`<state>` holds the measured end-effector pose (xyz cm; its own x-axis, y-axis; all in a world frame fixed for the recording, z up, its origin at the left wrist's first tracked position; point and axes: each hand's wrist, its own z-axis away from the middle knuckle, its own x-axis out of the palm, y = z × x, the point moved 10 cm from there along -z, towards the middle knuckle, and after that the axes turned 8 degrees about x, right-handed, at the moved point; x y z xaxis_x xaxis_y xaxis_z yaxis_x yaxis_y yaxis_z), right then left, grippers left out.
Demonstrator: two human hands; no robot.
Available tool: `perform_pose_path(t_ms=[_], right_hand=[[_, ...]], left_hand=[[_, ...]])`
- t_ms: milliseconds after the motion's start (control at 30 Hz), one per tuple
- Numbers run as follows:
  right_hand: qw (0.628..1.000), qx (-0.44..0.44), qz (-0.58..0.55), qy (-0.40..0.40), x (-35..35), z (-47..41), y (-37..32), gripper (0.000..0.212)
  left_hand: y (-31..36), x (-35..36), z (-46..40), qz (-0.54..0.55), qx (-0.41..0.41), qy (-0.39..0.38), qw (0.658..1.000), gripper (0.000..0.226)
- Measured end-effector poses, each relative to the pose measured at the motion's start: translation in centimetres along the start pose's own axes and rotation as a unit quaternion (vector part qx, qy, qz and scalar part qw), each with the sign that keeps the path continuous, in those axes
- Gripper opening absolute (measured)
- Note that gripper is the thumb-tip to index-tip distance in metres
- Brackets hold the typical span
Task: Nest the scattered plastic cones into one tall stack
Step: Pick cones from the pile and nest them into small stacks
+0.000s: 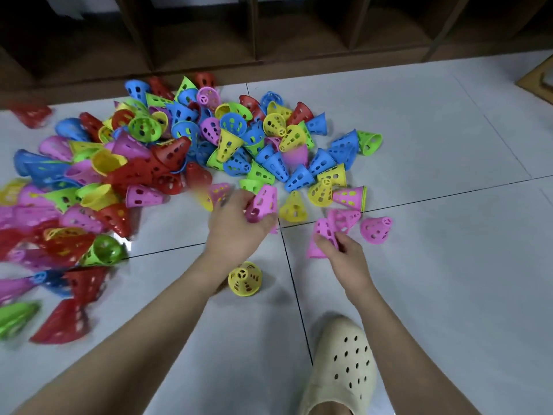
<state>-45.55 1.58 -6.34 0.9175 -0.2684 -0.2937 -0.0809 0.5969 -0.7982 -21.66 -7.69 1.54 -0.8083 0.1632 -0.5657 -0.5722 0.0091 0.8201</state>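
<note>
A broad heap of perforated plastic cones in red, blue, green, yellow and pink sprawls over the pale tiled floor across the upper left and centre of the frame, most lying on their sides with tips pointing every way. At centre, the left hand has its fingers curled round a pink cone, whose narrow end points up toward the top of the frame and whose long axis leans slightly right. Just right of centre, the right hand grips a second pink cone by its side; its wide rim faces the lower left and its long axis runs diagonally toward the upper right. Another pink cone lies just above those fingers, and a further one sits to the right with its small end turned upward. A yellow cone stands upright on its rim between the forearms. A cream perforated clog shows at the lower centre-right, and a dark wooden shelf unit spans the top.
</note>
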Motion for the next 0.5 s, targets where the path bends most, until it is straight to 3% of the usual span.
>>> perform_pose_path(t_ms=[100, 200, 500], right_hand=[[0.998, -0.022, -0.047, -0.046, 2.8, 2.7, -1.3, 0.026], [0.993, -0.069, -0.053, -0.076, 5.2, 4.5, -2.7, 0.012], [0.98, -0.152, 0.036, -0.121, 10.5, 6.9, -3.1, 0.034]], left_hand=[[-3.0, -6.5, 3.9, 0.058, -0.045, 0.137, 0.988, 0.032], [-6.2, -9.6, 8.4, 0.08, -0.066, 0.203, 0.974, 0.029], [-12.5, -5.7, 11.5, 0.025, -0.053, 0.105, 0.993, 0.041]])
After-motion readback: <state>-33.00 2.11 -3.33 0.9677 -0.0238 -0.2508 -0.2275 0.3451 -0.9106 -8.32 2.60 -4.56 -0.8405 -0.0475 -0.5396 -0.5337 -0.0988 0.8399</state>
